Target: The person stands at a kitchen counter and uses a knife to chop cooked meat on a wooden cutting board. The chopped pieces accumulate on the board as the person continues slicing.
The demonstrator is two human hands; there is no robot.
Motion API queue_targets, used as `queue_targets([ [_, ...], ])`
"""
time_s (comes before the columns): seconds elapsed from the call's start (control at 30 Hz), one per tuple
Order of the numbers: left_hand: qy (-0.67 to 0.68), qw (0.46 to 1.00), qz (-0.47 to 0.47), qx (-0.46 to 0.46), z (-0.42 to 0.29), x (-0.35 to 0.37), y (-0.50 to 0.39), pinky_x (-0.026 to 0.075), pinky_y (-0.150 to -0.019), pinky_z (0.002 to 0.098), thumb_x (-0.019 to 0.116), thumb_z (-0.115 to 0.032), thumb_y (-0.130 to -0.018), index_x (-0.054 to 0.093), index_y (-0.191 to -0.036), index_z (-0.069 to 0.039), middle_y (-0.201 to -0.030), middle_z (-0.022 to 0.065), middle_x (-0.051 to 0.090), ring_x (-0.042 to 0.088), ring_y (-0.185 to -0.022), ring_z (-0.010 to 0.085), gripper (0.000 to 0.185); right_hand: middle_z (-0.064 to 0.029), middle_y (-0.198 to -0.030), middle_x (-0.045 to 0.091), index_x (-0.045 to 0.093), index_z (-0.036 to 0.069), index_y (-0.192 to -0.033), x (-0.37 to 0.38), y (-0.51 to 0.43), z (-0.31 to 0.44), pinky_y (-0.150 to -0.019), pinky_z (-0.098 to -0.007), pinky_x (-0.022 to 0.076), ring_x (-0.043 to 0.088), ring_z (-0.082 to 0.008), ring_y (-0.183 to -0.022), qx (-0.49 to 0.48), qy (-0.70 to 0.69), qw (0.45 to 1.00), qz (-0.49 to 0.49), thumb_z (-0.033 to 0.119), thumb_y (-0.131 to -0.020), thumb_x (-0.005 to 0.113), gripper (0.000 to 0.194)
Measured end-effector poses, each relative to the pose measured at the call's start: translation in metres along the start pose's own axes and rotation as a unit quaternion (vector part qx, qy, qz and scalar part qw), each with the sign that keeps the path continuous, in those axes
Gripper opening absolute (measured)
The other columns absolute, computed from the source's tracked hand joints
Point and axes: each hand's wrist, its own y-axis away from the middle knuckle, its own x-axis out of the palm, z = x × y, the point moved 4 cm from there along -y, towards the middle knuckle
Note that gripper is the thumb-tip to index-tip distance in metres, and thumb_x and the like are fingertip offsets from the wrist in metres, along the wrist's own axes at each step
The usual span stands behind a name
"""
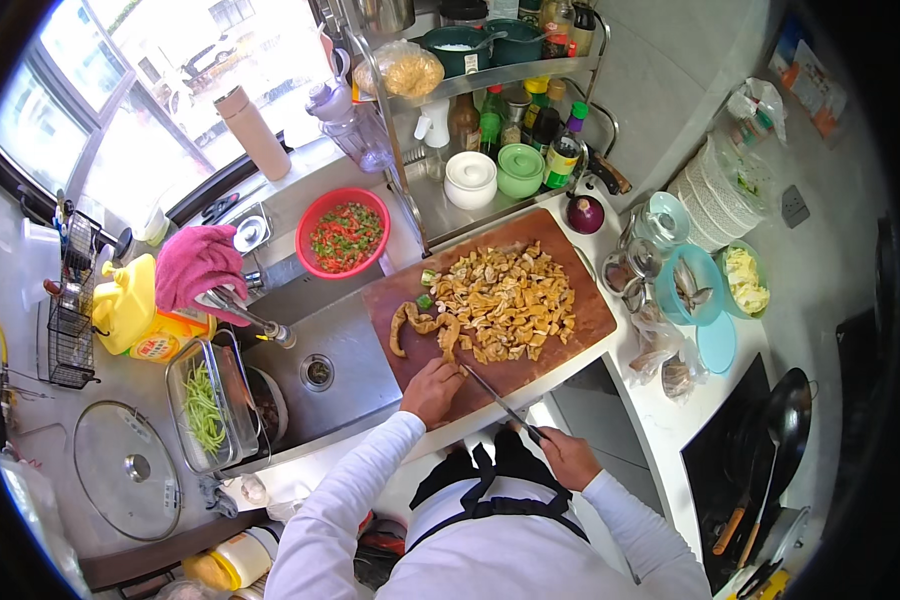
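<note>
A brown cutting board (495, 390) lies across the sink's right part and the counter. On it is a broad heap of chopped yellow-brown pieces (506, 300), perhaps offal. Left of the heap lies a long uncut strip (420, 322) of the same food, with two bits of green pepper (424, 301) above it. My left hand (435, 388) presses its fingers on the strip's near end. My right hand (568, 457) is closed round the handle of a kitchen knife (499, 397), whose blade tip rests close to my left fingertips.
A red bowl (305, 259) of chopped peppers stands behind the sink (345, 322). Left are a glass dish (229, 420) of green beans and a glass lid (97, 480). A red onion (585, 214) and blue bowl (667, 300) sit right, with a wok (791, 420) on the black hob.
</note>
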Motion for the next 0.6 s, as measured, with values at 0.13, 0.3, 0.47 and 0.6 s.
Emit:
queue_targets([
  [0.13, 0.009, 0.999, -0.043, -0.012, -0.003, -0.001, 0.010, 0.053, -0.096, 0.0374, 0.066, -0.005, -0.075, 0.071, -0.111, -0.003, -0.113, 0.0094, 0.068, 0.061, -0.109, 0.0302, 0.036, -0.0236, -0.118, 0.070, 0.057, 0.010, -0.140, -0.006, -0.003, 0.006, -0.090, -0.0497, 0.0547, 0.068, -0.0442, -0.102, -0.029, 0.002, 1.000, 0.007, 0.028, -0.105, 0.050, 0.040],
  [0.3, 0.021, 0.998, -0.058, -0.022, -0.006, -0.006, 0.024, 0.054, -0.092, 0.0386, 0.066, -0.003, -0.075, 0.069, -0.113, -0.004, -0.112, 0.0099, 0.068, 0.063, -0.106, 0.0313, 0.039, -0.0243, -0.111, 0.070, 0.058, 0.008, -0.137, 0.002, -0.008, 0.012, -0.086, -0.0520, 0.0545, 0.067, -0.0461, -0.097, -0.026, 0.026, 0.999, 0.021, 0.029, -0.105, 0.050, 0.039],
  [0.47, 0.030, 0.996, -0.077, -0.041, -0.006, 0.000, 0.024, 0.055, -0.093, 0.0380, 0.064, -0.002, -0.076, 0.072, -0.109, -0.003, -0.110, 0.0103, 0.068, 0.064, -0.105, 0.0300, 0.034, -0.0259, -0.106, 0.071, 0.060, 0.006, -0.131, 0.015, 0.005, 0.008, -0.083, -0.0539, 0.0545, 0.067, -0.0482, -0.093, 0.010, 0.034, 0.999, 0.028, 0.031, -0.105, 0.049, 0.037],
  [0.6, 0.045, 0.994, -0.085, -0.046, -0.006, 0.003, 0.023, 0.055, -0.092, 0.0384, 0.063, -0.002, -0.076, 0.071, -0.108, -0.002, -0.108, 0.0112, 0.069, 0.065, -0.103, 0.0298, 0.032, -0.0272, -0.101, 0.070, 0.060, 0.008, -0.130, 0.027, 0.001, 0.008, -0.081, -0.0557, 0.0536, 0.067, -0.0488, -0.091, 0.040, 0.031, 0.999, 0.000, 0.033, -0.106, 0.049, 0.036],
])
